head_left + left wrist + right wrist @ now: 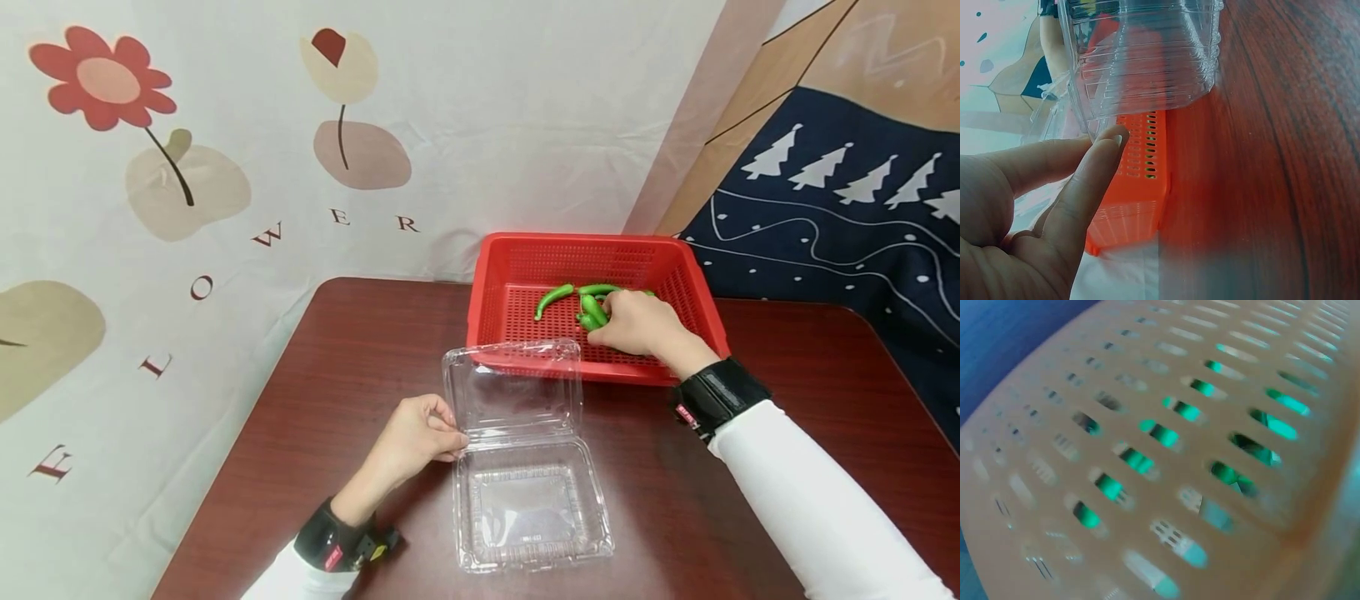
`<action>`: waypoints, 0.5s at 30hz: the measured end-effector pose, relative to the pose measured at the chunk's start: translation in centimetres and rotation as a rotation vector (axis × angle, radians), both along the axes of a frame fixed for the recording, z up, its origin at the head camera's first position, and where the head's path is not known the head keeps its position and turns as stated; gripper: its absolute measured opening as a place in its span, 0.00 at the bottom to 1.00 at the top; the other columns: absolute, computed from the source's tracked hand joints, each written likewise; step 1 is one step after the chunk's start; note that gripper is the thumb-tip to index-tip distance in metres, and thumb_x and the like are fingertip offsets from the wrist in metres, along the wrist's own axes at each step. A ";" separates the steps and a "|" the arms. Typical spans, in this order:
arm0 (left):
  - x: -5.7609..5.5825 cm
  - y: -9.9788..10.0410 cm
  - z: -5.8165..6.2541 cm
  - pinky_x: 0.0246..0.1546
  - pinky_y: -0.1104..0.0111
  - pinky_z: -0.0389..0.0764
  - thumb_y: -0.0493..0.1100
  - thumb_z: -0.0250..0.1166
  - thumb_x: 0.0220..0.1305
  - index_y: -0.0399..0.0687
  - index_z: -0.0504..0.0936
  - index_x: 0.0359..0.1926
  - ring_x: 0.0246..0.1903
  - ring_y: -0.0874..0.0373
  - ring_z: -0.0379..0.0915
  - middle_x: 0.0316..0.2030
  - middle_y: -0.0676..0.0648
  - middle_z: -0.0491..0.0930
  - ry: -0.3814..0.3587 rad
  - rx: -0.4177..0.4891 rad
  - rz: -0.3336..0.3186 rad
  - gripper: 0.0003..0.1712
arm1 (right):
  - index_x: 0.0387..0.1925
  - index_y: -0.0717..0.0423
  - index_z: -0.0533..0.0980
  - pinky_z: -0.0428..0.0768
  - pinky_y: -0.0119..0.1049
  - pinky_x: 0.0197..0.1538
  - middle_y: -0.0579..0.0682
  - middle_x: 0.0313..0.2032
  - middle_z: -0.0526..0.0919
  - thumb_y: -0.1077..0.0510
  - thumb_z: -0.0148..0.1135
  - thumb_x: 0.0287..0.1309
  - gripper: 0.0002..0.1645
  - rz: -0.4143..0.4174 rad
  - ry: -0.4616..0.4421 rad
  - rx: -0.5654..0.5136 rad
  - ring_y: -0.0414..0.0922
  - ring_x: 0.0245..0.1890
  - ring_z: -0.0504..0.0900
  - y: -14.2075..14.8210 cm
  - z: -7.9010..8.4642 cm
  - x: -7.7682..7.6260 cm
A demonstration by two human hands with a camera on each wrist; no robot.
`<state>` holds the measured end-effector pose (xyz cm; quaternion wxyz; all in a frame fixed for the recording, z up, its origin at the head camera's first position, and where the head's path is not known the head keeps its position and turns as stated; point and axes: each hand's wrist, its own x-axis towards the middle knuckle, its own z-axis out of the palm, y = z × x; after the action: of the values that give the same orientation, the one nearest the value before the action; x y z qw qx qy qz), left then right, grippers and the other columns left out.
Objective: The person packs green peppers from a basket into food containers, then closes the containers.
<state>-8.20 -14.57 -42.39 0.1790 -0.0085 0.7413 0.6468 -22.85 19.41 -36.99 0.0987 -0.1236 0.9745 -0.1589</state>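
Note:
A clear plastic clamshell box (pixel 525 508) lies on the table with its lid (pixel 517 392) raised toward the basket. Thumb and forefinger of my left hand (pixel 416 437) pinch its left edge near the hinge; the left wrist view shows this pinch up close. My right hand (pixel 637 321) reaches into a red perforated basket (pixel 585 239) and grips a green chili pepper (pixel 595 310) between thumb and fingers. Other green chilies (pixel 555 298) lie about it on the basket floor. In the right wrist view the basket's wall (pixel 1166 456) hides the hand, with green showing through the slots.
A dark reddish wooden table (pixel 352 358) carries both the box and the basket. Behind it hangs a pale cloth (pixel 480 125) printed with flowers and letters. A dark blue panel (pixel 825 225) with white trees stands at the right.

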 end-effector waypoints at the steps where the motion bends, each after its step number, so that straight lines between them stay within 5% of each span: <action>1: 0.0 0.0 0.0 0.36 0.56 0.93 0.23 0.72 0.57 0.29 0.75 0.36 0.27 0.53 0.87 0.32 0.33 0.88 0.005 -0.003 0.000 0.13 | 0.31 0.56 0.77 0.66 0.37 0.26 0.50 0.23 0.74 0.46 0.72 0.55 0.18 -0.004 0.002 -0.012 0.49 0.27 0.73 0.1 0.3 0.2; 8: 0.0 0.0 -0.1 0.33 0.59 0.93 0.23 0.71 0.57 0.31 0.76 0.35 0.27 0.53 0.87 0.30 0.35 0.88 0.046 -0.043 0.006 0.11 | 0.52 0.65 0.79 0.80 0.44 0.34 0.56 0.39 0.86 0.47 0.72 0.54 0.31 -0.007 0.040 -0.067 0.52 0.35 0.80 0.4 2.4 1.3; 15: 0.0 0.0 -0.1 0.33 0.60 0.93 0.24 0.71 0.57 0.32 0.76 0.34 0.27 0.52 0.87 0.30 0.35 0.88 0.045 -0.053 0.036 0.11 | 0.55 0.65 0.78 0.85 0.53 0.43 0.60 0.46 0.87 0.47 0.73 0.55 0.33 0.002 0.090 -0.102 0.53 0.39 0.82 0.3 3.6 2.6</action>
<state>-8.22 -14.52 -42.46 0.1505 -0.0120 0.7617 0.6301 -20.24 19.68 -33.35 0.0486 -0.1365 0.9685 -0.2027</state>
